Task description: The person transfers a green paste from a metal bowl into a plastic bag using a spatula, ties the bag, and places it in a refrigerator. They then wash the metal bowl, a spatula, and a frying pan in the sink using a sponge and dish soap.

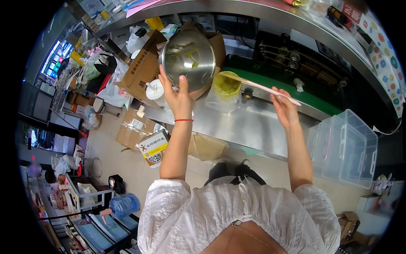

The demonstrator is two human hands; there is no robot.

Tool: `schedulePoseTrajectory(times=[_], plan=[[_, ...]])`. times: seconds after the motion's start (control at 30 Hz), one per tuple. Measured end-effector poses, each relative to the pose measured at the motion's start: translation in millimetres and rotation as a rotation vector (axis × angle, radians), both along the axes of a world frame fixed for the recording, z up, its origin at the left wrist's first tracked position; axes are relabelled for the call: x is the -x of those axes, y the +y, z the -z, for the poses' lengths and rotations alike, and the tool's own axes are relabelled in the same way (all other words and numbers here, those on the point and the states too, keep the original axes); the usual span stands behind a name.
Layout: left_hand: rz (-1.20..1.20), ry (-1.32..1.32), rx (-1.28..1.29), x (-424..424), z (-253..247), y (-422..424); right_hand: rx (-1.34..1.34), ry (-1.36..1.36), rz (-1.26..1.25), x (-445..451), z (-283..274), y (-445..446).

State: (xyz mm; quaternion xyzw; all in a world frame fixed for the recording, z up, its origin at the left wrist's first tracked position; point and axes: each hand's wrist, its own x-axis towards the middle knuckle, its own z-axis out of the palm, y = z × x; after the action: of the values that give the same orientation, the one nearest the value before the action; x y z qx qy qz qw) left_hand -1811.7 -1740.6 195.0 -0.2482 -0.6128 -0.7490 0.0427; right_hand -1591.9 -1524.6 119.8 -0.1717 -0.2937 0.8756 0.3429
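Note:
My left hand (176, 98) grips a stainless steel mixing bowl (190, 74) by its near side, thumb over the rim. The bowl is tilted so its inside faces me, with yellow-green smears on the metal. In my right hand (284, 106) is the pale pink handle of a spatula (266, 89). The spatula's head reaches left over a container lined with a clear plastic bag (223, 100). Yellow-green paste (226, 85) coats the container's mouth. The container stands on a stainless steel counter (244, 127), below and to the right of the bowl.
Behind the container is a machine with a green belt (250, 70). An open cardboard box (139, 76) and a white lidded tub (155, 90) stand left of the bowl. Clear plastic bins (345, 152) are at right. Cartons (136, 125) lie on the floor at left.

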Motion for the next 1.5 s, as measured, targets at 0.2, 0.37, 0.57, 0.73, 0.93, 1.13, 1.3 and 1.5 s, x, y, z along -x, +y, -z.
schedulePoseTrajectory(times=[0.2, 0.37, 0.57, 0.73, 0.93, 1.13, 1.3, 1.5], plan=[[0.026, -0.136, -0.066, -18.8, -7.2, -16.1, -0.227, -0.194, 0.027, -48.4, -15.5, 8.3], [0.133, -0.206, 0.000, -24.6, -22.2, -28.3, -0.455, -0.054, 0.178, -81.2, -66.9, 20.3], [0.376, -0.282, 0.098, -27.2, -53.1, -34.9, -0.498, 0.197, 0.092, -15.9, -131.4, 24.9], [0.400, -0.221, 0.262, -19.7, -69.4, -46.5, -0.645, 0.103, 0.047, 2.9, -138.3, 23.4], [0.303, -0.225, 0.154, -17.2, -66.9, -46.8, -0.500, 0.076, 0.111, 2.6, -92.3, -0.5], [0.297, -0.292, -0.019, -13.5, -53.7, -18.7, -0.110, 0.119, 0.199, 5.1, -41.2, -18.3], [0.081, -0.253, -0.137, -5.0, -28.5, -6.5, 0.043, 0.077, 0.150, 7.4, -22.2, -20.6], [0.178, -0.476, -0.122, -24.7, -7.1, -82.0, 0.029, -0.001, 0.059, 6.2, 0.0, 8.6]])
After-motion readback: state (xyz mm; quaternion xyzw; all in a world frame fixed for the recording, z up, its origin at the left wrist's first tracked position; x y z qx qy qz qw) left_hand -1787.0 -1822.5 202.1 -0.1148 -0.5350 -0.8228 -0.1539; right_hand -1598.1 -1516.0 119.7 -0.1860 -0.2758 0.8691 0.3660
